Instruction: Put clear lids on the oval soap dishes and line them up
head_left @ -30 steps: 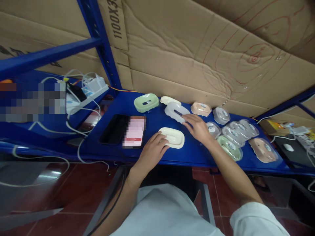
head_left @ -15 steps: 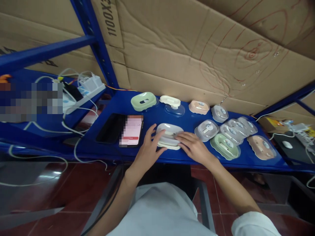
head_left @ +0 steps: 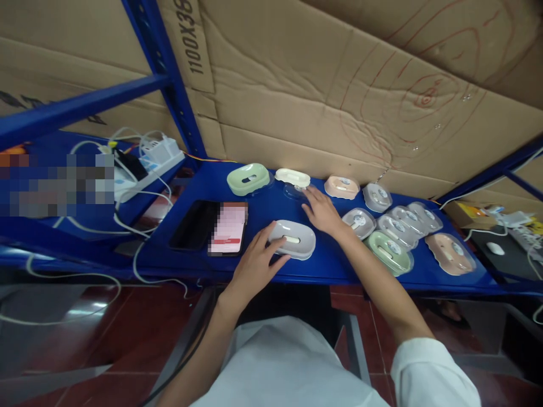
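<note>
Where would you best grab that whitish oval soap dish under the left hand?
Probably by its two long edges, coming from above: the soap dish lies flat on the blue shelf, wide and shallow. The left hand already rests on its left end.

Bare shelf [head_left: 263, 212] lies between phone [head_left: 228, 228] and, seemingly, crowded soap dishes [head_left: 392, 229].

The left hand [head_left: 257, 263] rests its fingers on a white soap dish [head_left: 292, 239]. The right hand [head_left: 322, 212] lies flat, reaching to a clear tray [head_left: 297, 191] just beyond its fingertips. Left of the left hand is a phone [head_left: 228, 228].
</note>
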Tool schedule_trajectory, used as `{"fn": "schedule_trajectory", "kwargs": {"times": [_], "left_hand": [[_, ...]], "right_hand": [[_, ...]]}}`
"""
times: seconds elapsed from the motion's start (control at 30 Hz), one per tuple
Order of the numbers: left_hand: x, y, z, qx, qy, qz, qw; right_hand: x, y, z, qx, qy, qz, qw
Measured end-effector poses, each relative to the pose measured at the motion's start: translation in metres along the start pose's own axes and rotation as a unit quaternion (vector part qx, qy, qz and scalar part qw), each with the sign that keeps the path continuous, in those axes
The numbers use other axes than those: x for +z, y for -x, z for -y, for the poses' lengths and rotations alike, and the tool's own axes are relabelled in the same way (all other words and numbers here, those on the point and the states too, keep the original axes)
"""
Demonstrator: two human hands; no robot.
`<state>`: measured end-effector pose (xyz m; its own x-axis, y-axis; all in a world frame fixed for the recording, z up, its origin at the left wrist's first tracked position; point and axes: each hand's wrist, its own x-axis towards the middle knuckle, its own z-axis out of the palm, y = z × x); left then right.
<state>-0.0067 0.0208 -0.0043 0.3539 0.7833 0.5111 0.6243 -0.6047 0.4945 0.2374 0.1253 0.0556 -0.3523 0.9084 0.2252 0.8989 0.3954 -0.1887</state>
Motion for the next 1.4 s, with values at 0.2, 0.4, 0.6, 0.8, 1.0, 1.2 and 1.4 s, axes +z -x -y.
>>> {"fn": "schedule_trajectory", "kwargs": {"times": [0.2, 0.4, 0.6, 0.8, 1.0, 1.2, 1.4], "left_hand": [[-0.002, 0.002, 0.001, -0.028, 0.032, 0.019, 0.999], [-0.004, 0.0, 0.001, -0.08, 0.096, 0.023, 0.992], [0.003, 0.0, 0.004, -0.105, 0.109, 0.008, 0.988], [0.012, 0.0, 0.012, -0.079, 0.079, -0.007, 0.994], [0.014, -0.003, 0.012, -0.084, 0.069, -0.014, 0.994], [0.015, -0.009, 0.012, -0.072, 0.064, -0.008, 0.995], [0.014, -0.014, 0.014, -0.053, 0.077, -0.006, 0.996]], "right_hand": [[0.023, -0.034, -0.012, 0.069, -0.007, 0.022, 0.997], [-0.008, 0.025, -0.003, -0.01, -0.157, -0.012, 0.987], [-0.015, 0.093, 0.038, -0.134, -0.093, 0.017, 0.986], [0.003, 0.1, 0.047, -0.149, -0.02, -0.006, 0.989], [0.016, 0.101, 0.039, -0.128, -0.054, -0.041, 0.989], [0.017, 0.095, 0.025, -0.134, -0.106, -0.037, 0.985], [0.025, 0.097, 0.019, -0.097, -0.11, -0.047, 0.988]]}}
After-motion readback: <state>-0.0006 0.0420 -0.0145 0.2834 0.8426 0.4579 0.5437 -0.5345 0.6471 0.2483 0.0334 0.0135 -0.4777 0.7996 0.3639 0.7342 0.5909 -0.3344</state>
